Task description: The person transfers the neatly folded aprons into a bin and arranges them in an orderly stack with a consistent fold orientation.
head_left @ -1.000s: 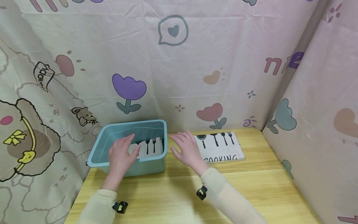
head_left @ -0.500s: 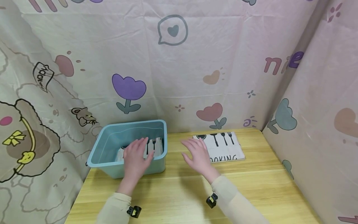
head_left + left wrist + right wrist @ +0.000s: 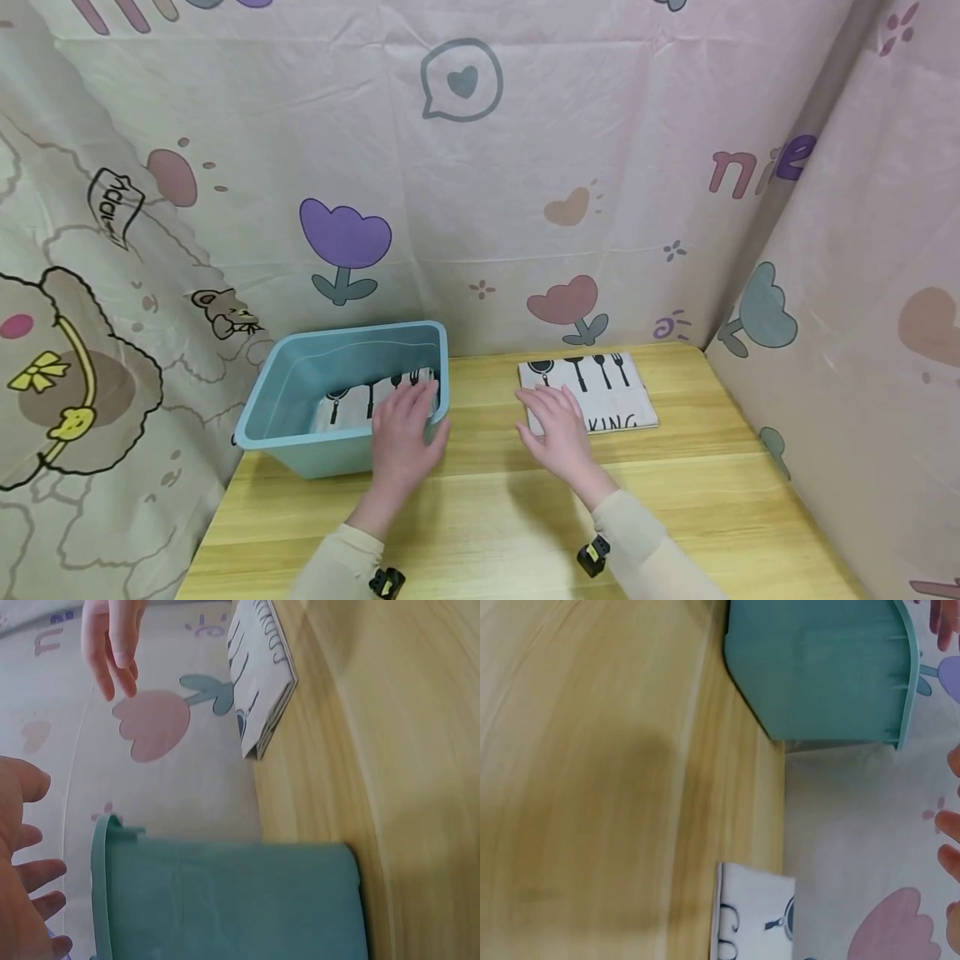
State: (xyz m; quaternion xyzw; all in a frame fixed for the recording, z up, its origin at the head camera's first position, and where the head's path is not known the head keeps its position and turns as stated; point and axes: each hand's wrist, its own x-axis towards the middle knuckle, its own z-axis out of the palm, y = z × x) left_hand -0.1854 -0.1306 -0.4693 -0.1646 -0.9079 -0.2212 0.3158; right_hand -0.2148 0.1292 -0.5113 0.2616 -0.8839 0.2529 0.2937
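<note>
A blue-green bin [image 3: 337, 457] stands at the left of the table with a white cloth [image 3: 352, 404] printed with dark utensils lying inside. My left hand [image 3: 407, 442], fingers apart and relaxed, hovers over the bin's front right corner and holds nothing. To the right lies a folded white cloth [image 3: 622, 396] with utensils and lettering. Over its left part is my right hand [image 3: 562, 433], empty with loosely bent fingers. The left wrist view shows the layered edge of the folded cloth [image 3: 262, 675], and the right wrist view shows the bin's side [image 3: 825, 667] and the cloth's corner [image 3: 757, 907].
The wooden table [image 3: 480, 533] reaches back to a patterned curtain [image 3: 480, 200]. More curtain hangs along the left and right sides. Bare wood shows between the bin and the folded cloth, and in front of them.
Both hands have moved to the right, the left from over the bin's middle to its right corner, the right from the gap to over the folded cloth. Bin and cloths look unmoved.
</note>
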